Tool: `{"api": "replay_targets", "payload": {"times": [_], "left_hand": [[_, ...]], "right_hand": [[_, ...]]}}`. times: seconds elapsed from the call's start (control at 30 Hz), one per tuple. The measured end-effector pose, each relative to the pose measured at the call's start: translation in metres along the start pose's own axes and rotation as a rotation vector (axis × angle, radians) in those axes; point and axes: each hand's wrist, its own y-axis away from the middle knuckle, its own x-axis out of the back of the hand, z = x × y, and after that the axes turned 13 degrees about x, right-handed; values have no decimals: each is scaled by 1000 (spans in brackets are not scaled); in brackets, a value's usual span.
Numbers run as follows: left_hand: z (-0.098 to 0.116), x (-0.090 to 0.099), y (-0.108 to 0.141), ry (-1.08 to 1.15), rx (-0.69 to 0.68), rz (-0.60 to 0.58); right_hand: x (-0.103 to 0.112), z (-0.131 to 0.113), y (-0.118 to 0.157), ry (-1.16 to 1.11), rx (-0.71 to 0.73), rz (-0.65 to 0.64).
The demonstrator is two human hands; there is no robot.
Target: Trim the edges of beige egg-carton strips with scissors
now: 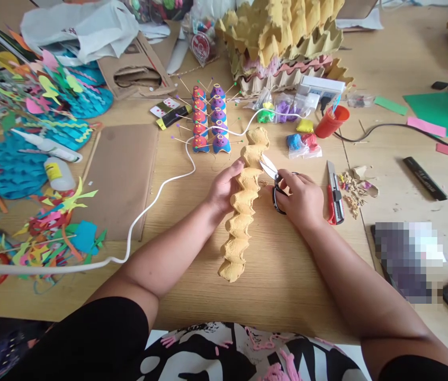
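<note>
A long yellow strip of egg-carton cups point(243, 203) lies lengthwise in front of me, its far end tilted slightly right. My left hand point(224, 188) grips its left edge near the upper part, thumb toward the cups. In my right hand point(301, 198) are scissors point(269, 167) with black handles, fingers through the loops. Their blades point up and left and touch the strip's right edge, beside the second and third cups from the far end. Beyond my left hand stand two painted carton strips, one red and blue point(199, 119), the other purple and blue point(219, 119), with pins stuck in them.
Stacked egg trays point(283, 42) stand at the back. A red cup point(332, 120), clay bags and a red cutter point(335, 196) lie to the right. Brown cardboard point(121, 180), a white cable point(160, 191), glue bottles and paper scraps are left.
</note>
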Motion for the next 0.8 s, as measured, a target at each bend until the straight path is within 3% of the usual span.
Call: {"api": "replay_targets", "payload": {"times": [0.3,0.63,0.8], "left_hand": [[0,0,0,22,8,-9],[-1,1,0,17,-5,13],[-1,1,-1,43,35,-33]], "right_hand": [[8,-7,0,151,18,-58],[2,-7,0,171,6,-18],[3,-7,-1,174,-1,-8]]}}
